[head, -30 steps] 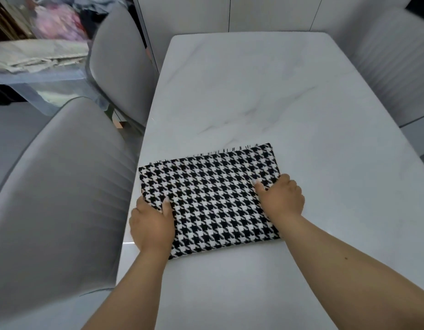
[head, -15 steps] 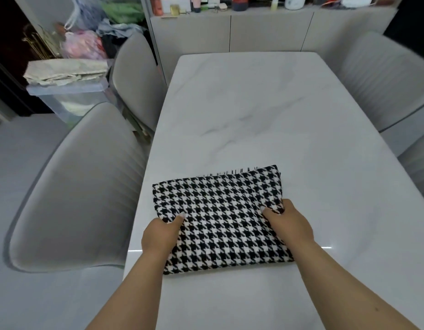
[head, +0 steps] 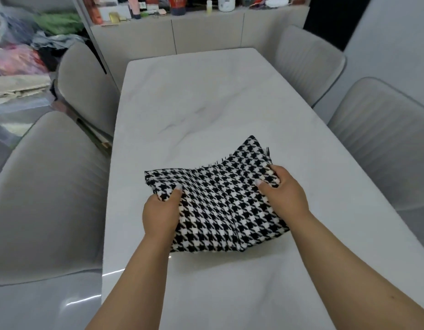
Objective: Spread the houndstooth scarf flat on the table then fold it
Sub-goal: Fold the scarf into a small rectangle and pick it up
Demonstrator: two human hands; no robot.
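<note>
The black-and-white houndstooth scarf (head: 220, 201) is folded into a thick rectangle on the white marble table (head: 206, 96), near the front left. My left hand (head: 161, 213) grips its left edge, thumb on top. On the right edge, my right hand (head: 283, 194) pinches the cloth with curled fingers. The scarf's far right corner is raised off the table and the cloth sags in the middle. A short fringe shows along its far edge.
Grey ribbed chairs stand on the left (head: 47, 186) (head: 87, 86) and right (head: 382, 144) (head: 306, 60). A sideboard (head: 201, 32) with bottles and clutter runs along the back. Bags and a plastic bin (head: 16, 96) sit at the far left.
Both hands went from resting on the flat folded scarf to gripping its side edges. The scarf has lifted and shifted right, its far right corner rising. The camera tilted up.
</note>
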